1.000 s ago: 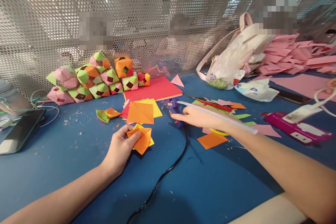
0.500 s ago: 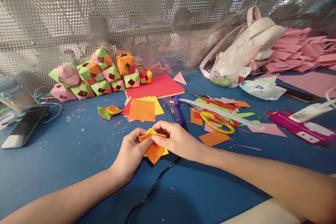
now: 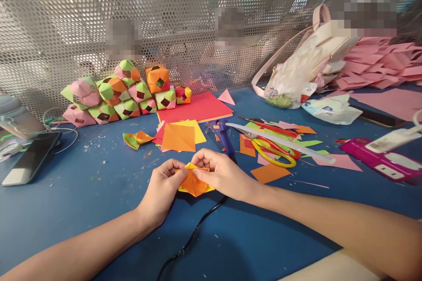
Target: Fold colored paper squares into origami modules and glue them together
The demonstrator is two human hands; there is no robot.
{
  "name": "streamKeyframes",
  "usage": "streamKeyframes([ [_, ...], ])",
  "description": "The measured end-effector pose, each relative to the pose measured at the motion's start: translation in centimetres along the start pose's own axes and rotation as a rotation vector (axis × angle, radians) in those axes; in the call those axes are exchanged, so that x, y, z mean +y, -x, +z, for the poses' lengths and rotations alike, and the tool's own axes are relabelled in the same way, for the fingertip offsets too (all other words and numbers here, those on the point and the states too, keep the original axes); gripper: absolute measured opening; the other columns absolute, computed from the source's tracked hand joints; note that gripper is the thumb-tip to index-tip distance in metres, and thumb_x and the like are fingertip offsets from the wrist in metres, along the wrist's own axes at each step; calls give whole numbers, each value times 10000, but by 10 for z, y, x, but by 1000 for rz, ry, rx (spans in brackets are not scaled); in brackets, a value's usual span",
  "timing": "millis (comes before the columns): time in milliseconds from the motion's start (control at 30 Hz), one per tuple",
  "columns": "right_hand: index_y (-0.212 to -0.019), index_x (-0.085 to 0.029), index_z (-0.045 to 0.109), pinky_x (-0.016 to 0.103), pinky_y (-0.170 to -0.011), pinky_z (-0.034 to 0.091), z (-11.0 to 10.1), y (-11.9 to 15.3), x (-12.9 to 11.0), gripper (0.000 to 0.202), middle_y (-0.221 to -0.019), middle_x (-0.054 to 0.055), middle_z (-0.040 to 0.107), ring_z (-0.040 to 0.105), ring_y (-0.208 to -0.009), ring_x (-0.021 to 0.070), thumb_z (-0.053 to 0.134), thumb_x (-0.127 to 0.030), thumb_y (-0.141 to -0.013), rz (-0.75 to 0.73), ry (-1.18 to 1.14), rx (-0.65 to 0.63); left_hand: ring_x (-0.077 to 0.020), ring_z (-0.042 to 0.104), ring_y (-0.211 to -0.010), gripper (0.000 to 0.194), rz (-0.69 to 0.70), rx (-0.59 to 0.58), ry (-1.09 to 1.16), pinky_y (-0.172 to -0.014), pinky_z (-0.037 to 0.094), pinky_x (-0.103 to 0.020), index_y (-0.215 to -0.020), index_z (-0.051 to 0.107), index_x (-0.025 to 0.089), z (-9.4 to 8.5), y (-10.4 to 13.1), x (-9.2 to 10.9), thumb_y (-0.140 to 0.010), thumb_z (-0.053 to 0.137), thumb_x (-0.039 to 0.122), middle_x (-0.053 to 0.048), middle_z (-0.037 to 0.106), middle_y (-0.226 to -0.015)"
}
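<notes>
An orange and yellow folded paper piece (image 3: pixel 195 184) is held between my two hands over the blue table. My left hand (image 3: pixel 162 193) pinches its left side, thumb on the near face. From the right, my right hand (image 3: pixel 221 175) grips it too, with the thumb pressed on the orange paper near the yellow top point. The fingers behind the paper are partly hidden. Just beyond my hands lie orange and yellow paper squares (image 3: pixel 180 137). A blue glue gun (image 3: pixel 224 136) with a long white glue stick stands near my right hand.
Several folded paper balls (image 3: pixel 112 90) are stacked at the back left. Yellow-handled scissors (image 3: pixel 275 151) and paper scraps lie right of the glue gun. A black cord (image 3: pixel 194 232) crosses the table in front. A phone (image 3: pixel 33 158) lies left; a magenta power strip (image 3: pixel 379 158) sits right.
The paper piece has tilted, so its lower orange point looks shorter and sits higher. My left thumb has drawn slightly left, away from the right thumb; both hands keep their grip.
</notes>
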State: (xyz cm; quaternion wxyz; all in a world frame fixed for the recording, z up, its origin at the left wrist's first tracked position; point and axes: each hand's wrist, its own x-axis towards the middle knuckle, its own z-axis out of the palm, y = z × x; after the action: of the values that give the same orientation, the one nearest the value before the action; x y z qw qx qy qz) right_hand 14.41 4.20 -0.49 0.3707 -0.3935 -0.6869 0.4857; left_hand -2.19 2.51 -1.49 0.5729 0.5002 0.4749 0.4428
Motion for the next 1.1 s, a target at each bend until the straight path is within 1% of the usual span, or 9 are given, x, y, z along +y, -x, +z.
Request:
streamKeyframes([
  [233, -859, -189, 515, 214, -555, 364, -1, 1, -1, 65, -720, -34, 439, 431, -641, 92, 526, -236, -815, -23, 6, -22, -115, 551, -627, 146, -54, -43, 97, -605, 417, -225, -777, 608, 150, -2, -2, -1, -761, 614, 295, 3, 595, -662],
  [333, -829, -189, 535, 218, -569, 375, -1, 2, -3, 44, -719, -27, 482, 454, -651, 96, 505, -220, -824, -25, 40, -32, -120, 563, -626, 122, -68, -43, 106, -603, 425, -230, -769, 617, 148, -1, -3, 1, -751, 611, 268, -2, 613, -667],
  [467, -800, -184, 567, 218, -579, 392, -1, 4, -4, 74, -746, -19, 552, 497, -664, 101, 494, -178, -808, -18, 121, -4, -128, 582, -646, 94, -74, -33, 122, -617, 437, -235, -762, 623, 145, 1, -3, 3, -738, 613, 235, -11, 633, -687],
  [633, -836, -180, 593, 234, -638, 413, -2, 5, -3, 137, -822, -3, 585, 526, -720, 111, 481, -123, -783, -109, 203, 2, -109, 566, -614, 79, -80, -35, 161, -605, 429, -223, -745, 614, 146, 0, -3, 4, -743, 620, 225, -4, 632, -670],
  [700, -804, -175, 583, 235, -642, 415, -2, 6, -4, 102, -786, -5, 574, 524, -714, 111, 485, -149, -803, -121, 195, 3, -108, 564, -613, 87, -70, -41, 151, -608, 429, -225, -759, 617, 148, 0, -3, 3, -758, 616, 235, -1, 629, -670],
  [800, -757, -178, 541, 231, -612, 416, -1, 5, -3, 84, -718, -18, 547, 515, -670, 106, 496, -197, -825, -89, 165, 12, -112, 564, -630, 97, -50, -53, 119, -634, 439, -235, -789, 624, 149, -1, -3, 1, -774, 608, 244, -4, 632, -688],
  [867, -799, -184, 516, 233, -617, 425, 0, 4, -1, 18, -733, -20, 539, 517, -677, 108, 513, -194, -813, -66, 152, 28, -114, 565, -643, 85, -36, -59, 96, -638, 438, -233, -788, 623, 150, -1, -3, 0, -776, 603, 231, -6, 633, -697],
  [1000, -920, -191, 486, 254, -676, 455, 1, 2, 4, 130, -791, -8, 543, 540, -732, 119, 534, -189, -800, -52, 148, 47, -109, 564, -673, 47, -11, -67, 44, -635, 435, -210, -782, 622, 154, -1, -3, 0, -759, 612, 194, 4, 627, -725],
  [1100, -915, -197, 485, 249, -672, 455, 0, 3, 7, 107, -778, -12, 548, 542, -725, 115, 514, -176, -814, -108, 194, 51, -124, 577, -734, 109, -8, -87, -2, -682, 452, -218, -818, 642, 150, 1, -2, 2, -764, 629, 245, -8, 649, -784],
])
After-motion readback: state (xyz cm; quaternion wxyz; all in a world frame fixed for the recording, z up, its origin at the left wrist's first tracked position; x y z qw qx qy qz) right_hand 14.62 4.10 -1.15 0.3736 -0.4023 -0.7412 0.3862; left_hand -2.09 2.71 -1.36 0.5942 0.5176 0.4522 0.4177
